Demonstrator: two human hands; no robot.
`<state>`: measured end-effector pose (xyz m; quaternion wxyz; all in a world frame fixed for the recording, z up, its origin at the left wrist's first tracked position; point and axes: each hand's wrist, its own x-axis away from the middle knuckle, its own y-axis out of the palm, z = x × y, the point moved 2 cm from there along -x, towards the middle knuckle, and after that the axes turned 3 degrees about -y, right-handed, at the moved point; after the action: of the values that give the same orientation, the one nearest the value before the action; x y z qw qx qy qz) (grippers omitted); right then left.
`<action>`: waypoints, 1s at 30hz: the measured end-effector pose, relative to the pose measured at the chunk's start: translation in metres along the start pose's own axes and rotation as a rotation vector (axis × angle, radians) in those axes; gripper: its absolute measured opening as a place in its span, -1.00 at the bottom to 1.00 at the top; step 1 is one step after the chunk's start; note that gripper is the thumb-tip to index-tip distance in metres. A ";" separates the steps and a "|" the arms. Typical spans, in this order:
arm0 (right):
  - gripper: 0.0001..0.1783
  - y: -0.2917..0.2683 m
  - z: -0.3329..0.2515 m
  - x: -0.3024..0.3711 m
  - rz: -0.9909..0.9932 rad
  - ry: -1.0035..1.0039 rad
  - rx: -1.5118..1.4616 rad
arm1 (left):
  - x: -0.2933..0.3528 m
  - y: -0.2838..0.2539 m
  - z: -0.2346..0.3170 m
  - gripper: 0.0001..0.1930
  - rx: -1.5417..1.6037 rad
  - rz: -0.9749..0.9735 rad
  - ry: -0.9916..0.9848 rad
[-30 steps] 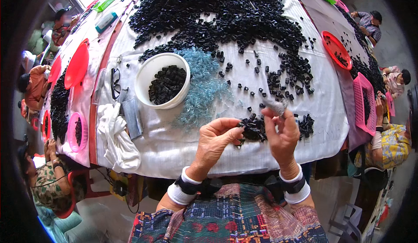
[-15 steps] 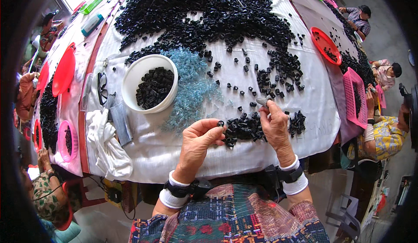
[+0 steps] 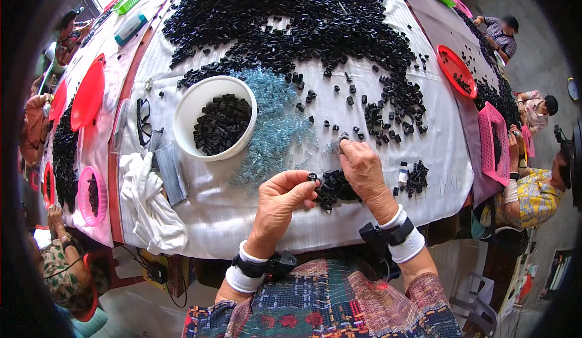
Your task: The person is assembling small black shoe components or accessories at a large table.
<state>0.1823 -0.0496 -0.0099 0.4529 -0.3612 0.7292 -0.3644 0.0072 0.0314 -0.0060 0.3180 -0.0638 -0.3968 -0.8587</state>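
Note:
My left hand [image 3: 280, 200] is closed, pinching a small black ring-like plastic part [image 3: 313, 177] between thumb and forefinger. To its right is my right hand [image 3: 365, 171], its thumb and fingers pressed together. Something greyish shows at those fingertips, too blurred to name. Beneath and between the hands lies a small pile of black plastic parts [image 3: 331, 187], partly covered by the right hand. Left of them, small clear bluish pieces [image 3: 276, 135] form a heap beside a white bowl [image 3: 182, 120] of black parts [image 3: 222, 123].
A huge heap of black parts [image 3: 285, 20] covers the far table. A small white-labelled bottle [image 3: 403, 174] stands by another little pile [image 3: 417, 178] at right. Eyeglasses [image 3: 143, 121] and a white cloth [image 3: 148, 201] lie left. People sit at neighbouring tables with red plates [image 3: 88, 98] and a pink basket [image 3: 494, 144].
My right hand has moved left and slightly down, uncovering the small bottle. The left hand has shifted slightly right and still pinches the black part.

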 end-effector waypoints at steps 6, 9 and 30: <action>-0.85 0.007 -0.008 -0.001 -0.036 0.007 0.116 | 0.000 -0.003 0.000 -0.84 -0.007 -0.002 0.008; -0.87 0.004 -0.007 0.000 -0.018 0.034 0.052 | -0.001 -0.004 -0.003 -0.83 -0.004 -0.014 0.013; -0.80 -0.059 -0.057 0.019 0.259 0.131 -0.629 | 0.008 0.036 -0.005 -0.80 -0.224 -0.006 0.142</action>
<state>0.1348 -0.0822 0.0523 0.3141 -0.3633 0.8731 -0.0837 0.0232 0.0066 0.0165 0.3335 -0.0369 -0.2752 -0.9009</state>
